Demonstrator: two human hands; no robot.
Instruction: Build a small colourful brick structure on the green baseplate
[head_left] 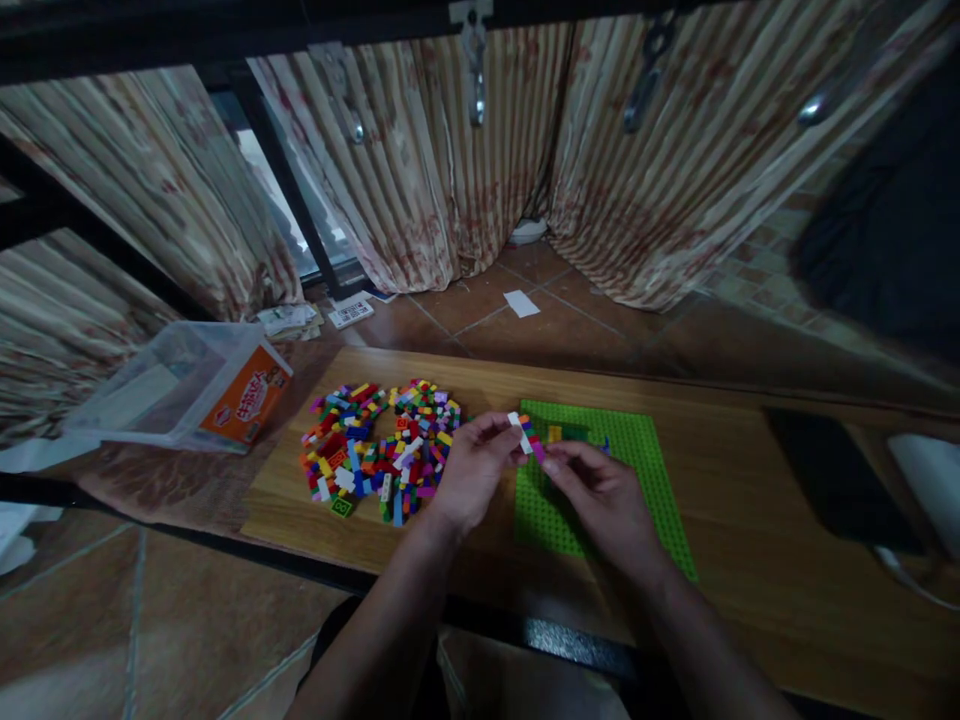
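Note:
Both of my hands meet over the left part of a green studded baseplate [645, 470] on a low wooden table [750, 520]. My left hand [472, 470] and my right hand [600, 495] pinch a small stack of joined bricks [527, 437], white, orange, red and pink, held between the fingertips just above the plate. A few small bricks [559, 432] sit fixed on the plate's far side. A heap of loose coloured bricks [382, 445] lies on the table to the left of my left hand.
A clear plastic tub [180, 385] with an orange label lies on its side left of the table. Papers [315, 318] lie on the tiled floor by striped curtains [420, 170]. A dark flat object [832, 480] rests on the table's right part.

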